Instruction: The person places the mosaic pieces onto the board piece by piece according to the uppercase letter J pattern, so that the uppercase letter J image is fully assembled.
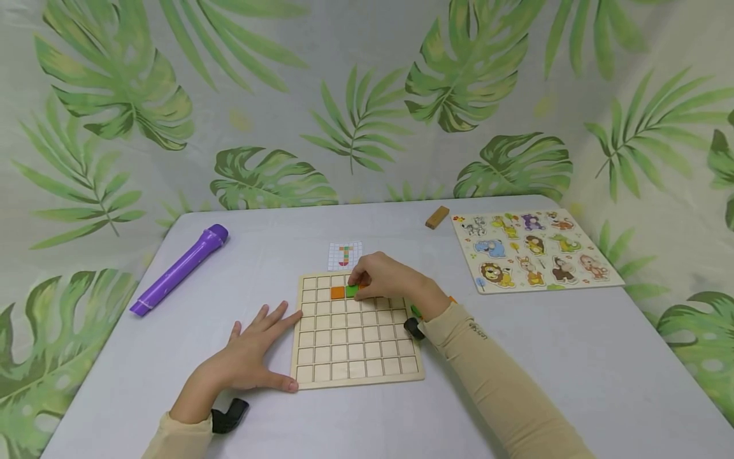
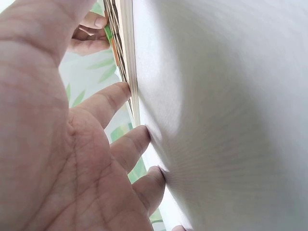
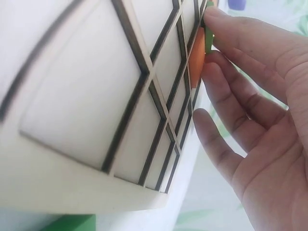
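A wooden grid board (image 1: 357, 335) lies on the table before me. My right hand (image 1: 387, 278) pinches a green square tile (image 1: 352, 291) between thumb and fingertips at the board's upper part. One orange tile (image 1: 338, 292) sits in a cell just left of the green one. In the right wrist view another orange piece (image 3: 197, 60) lies beside the green tile, mostly covered by my fingers in the head view. My left hand (image 1: 246, 358) is spread on the table, its thumb and index fingertip touching the board's left edge.
Behind the board lies a small card (image 1: 345, 255) printed with a coloured grid pattern. A purple microphone-shaped object (image 1: 180, 271) is at left. An animal puzzle board (image 1: 533, 252) and a wooden block (image 1: 438, 217) lie at right. Green pieces (image 1: 416, 312) peek out by my right wrist.
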Action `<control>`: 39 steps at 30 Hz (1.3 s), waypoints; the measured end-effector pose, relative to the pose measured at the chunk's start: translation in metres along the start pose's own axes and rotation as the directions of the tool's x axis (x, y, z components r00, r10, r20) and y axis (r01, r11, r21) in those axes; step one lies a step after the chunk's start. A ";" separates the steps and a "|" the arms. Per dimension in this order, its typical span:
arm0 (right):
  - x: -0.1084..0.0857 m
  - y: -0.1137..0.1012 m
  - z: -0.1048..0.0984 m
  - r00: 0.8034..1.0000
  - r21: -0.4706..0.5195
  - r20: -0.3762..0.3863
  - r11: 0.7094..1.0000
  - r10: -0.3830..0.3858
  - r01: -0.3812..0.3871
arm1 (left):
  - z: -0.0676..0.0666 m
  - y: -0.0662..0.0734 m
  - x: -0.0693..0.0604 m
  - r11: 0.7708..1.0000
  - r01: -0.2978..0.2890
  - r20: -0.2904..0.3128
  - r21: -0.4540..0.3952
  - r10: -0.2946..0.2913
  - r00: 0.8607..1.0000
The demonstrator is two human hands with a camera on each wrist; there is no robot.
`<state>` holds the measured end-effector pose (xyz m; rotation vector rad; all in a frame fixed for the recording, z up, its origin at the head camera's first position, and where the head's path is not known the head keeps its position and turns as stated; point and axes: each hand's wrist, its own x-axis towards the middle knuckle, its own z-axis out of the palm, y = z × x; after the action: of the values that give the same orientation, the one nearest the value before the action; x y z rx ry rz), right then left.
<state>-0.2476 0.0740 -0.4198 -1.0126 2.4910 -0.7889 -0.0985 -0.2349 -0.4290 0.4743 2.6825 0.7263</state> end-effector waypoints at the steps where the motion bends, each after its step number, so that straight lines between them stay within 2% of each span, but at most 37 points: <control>1: 0.000 0.000 0.000 1.000 -0.003 -0.001 1.000 -0.002 0.002 | 0.000 0.000 0.000 1.000 0.000 0.000 0.002 0.000 1.000; 9: -0.007 0.000 -0.007 0.998 -0.006 -0.033 0.999 0.045 -0.045 | 0.000 0.000 0.002 1.000 0.000 -0.001 0.015 0.000 1.000; 18: -0.027 0.009 -0.021 0.992 0.001 -0.040 0.993 0.116 -0.116 | 0.000 -0.001 0.002 1.000 0.004 -0.002 0.024 -0.004 1.000; 30: -0.067 0.030 -0.032 0.977 0.035 -0.012 0.977 0.212 -0.212 | 0.001 -0.001 0.002 1.000 0.011 0.007 0.015 -0.011 1.000; 39: -0.099 0.051 -0.037 0.978 -0.017 -0.023 0.978 0.207 -0.207 | 0.002 -0.001 0.002 1.000 0.011 0.012 0.008 -0.011 1.000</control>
<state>-0.2248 0.1890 -0.4117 -0.7382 2.5738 -0.7150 -0.0998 -0.2347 -0.4314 0.4640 2.6753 0.7079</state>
